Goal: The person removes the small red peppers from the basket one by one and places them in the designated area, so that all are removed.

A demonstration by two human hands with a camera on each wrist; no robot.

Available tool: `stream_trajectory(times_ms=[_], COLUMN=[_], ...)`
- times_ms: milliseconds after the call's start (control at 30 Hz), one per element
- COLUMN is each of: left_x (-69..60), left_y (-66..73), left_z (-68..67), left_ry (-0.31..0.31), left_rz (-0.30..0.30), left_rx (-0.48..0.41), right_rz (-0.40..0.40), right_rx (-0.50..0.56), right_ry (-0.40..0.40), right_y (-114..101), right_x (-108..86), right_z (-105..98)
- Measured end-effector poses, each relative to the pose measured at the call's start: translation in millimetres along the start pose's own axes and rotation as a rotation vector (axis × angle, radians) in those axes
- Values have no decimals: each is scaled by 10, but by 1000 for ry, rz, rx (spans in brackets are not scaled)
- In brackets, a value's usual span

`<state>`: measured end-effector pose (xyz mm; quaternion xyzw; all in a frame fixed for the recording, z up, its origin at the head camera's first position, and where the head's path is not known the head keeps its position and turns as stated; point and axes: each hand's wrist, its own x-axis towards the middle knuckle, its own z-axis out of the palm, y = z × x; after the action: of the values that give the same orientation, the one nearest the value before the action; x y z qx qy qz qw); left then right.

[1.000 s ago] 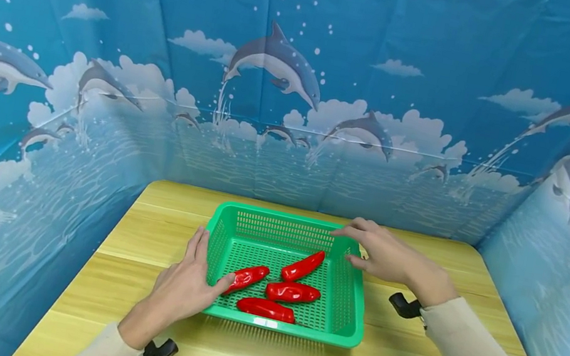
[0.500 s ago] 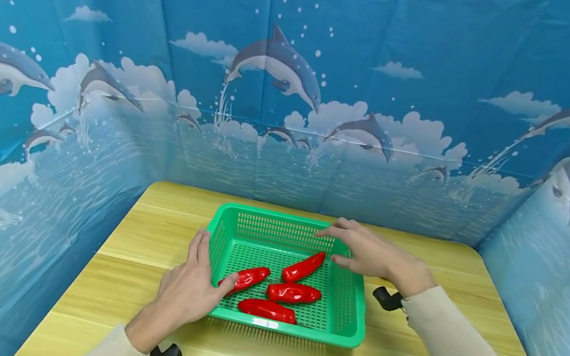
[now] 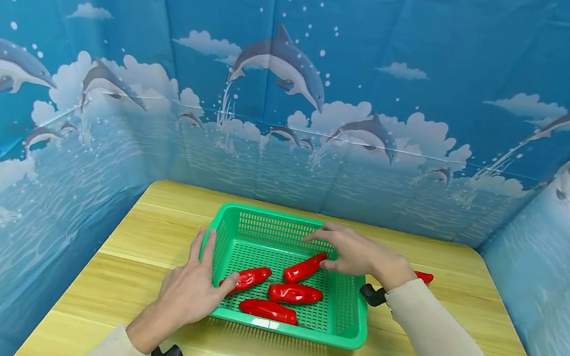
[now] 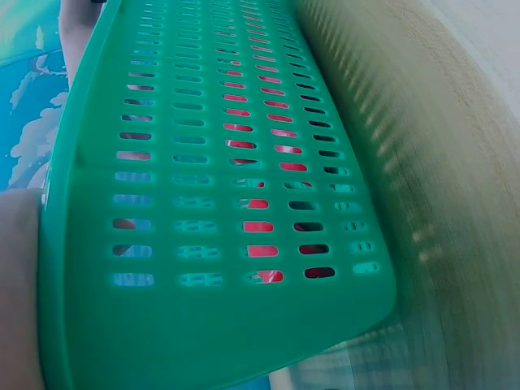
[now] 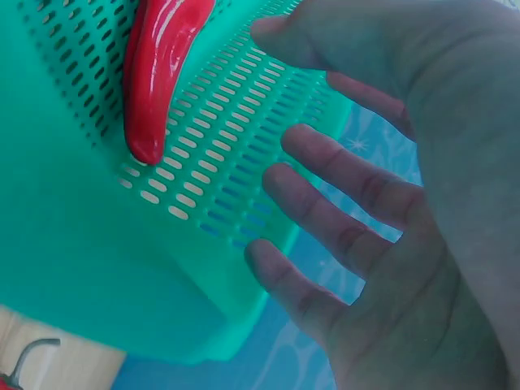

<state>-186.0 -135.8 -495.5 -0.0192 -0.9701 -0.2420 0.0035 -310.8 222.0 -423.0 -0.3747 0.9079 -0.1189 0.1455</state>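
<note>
Several glossy red peppers [image 3: 294, 294] lie in a green plastic basket [image 3: 287, 329] with slotted walls. My left hand [image 3: 190, 288] rests on the basket's left side, fingers extended along the rim and thumb over the front left corner, close to the leftmost pepper [image 3: 251, 276]. Over the back right of the basket is my right hand [image 3: 354, 253], holding nothing, its fingers spread and slightly bent. Below its thumb lies the slanting pepper [image 5: 162, 73], apart from the fingers in the right wrist view. Through the slots, the left wrist view shows red peppers [image 4: 260, 227].
Another red pepper [image 3: 424, 277] lies on the wooden table [image 3: 134, 253] right of the basket, partly hidden by my right forearm. Its green stem [image 5: 32, 349] shows in the right wrist view. A blue dolphin-print curtain [image 3: 288, 159] surrounds the table's back and sides.
My right hand has moved left, further over the basket, uncovering the red pepper on the table to the right. My left hand stays on the basket, almost unmoved.
</note>
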Motion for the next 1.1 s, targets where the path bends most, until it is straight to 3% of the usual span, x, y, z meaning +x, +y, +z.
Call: stream_trajectory(times_ms=[400,833,1100], left_x=[13,-2,8], left_y=[17,21,-2], left_z=[16,31,14], left_ry=[1,50,28], left_rz=[10,19,4], left_rx=[-4,-23,-20], right_rz=[6,31,34], right_rx=[31,56,68], right_ry=[-74,-129,-153], right_y=[1,-24,-42], right_x=[188,335,397], right_z=[137,274,321])
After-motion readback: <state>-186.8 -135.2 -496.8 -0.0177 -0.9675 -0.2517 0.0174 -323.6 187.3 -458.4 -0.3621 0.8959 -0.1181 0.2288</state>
